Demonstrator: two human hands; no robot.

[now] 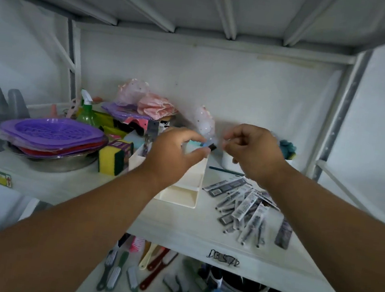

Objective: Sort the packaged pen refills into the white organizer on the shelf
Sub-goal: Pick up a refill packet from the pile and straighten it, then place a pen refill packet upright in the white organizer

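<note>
- While both forearms reach in over the front edge of the shelf (105, 198), the two hands meet above the back end of the white organizer (179, 193).
- Left hand (173, 153): grip curled, thumb and fingertips pinching a small dark-and-blue piece (209, 145); what it is cannot be told through the blur.
- Right hand (252, 149): grip curled inward, fingertips bunched near that same piece; whether they touch it cannot be told.
- Organizer: smooth white plastic, rectangular, stepped into tiers, standing mid-shelf with its long side running front to back; its back part is hidden by the left hand.
- Packaged pen refills (244, 207): slim, flat, glossy sleeves with dark print, fanned in a loose overlapping pile on the right half of the shelf, just beside the organizer and reaching toward the front edge. Too overlapped for a firm count; more than ten.
- One darker packet (284, 234) lies apart at the right end of the pile, near the front edge.
- Left half of the shelf: purple perforated plastic trays (52, 133) stacked in a metal basin (60, 162); one yellow-green sponge (113, 159) touching the organizer's left side.
- Bare shelf surface shows along the front edge, between the two forearms.
</note>
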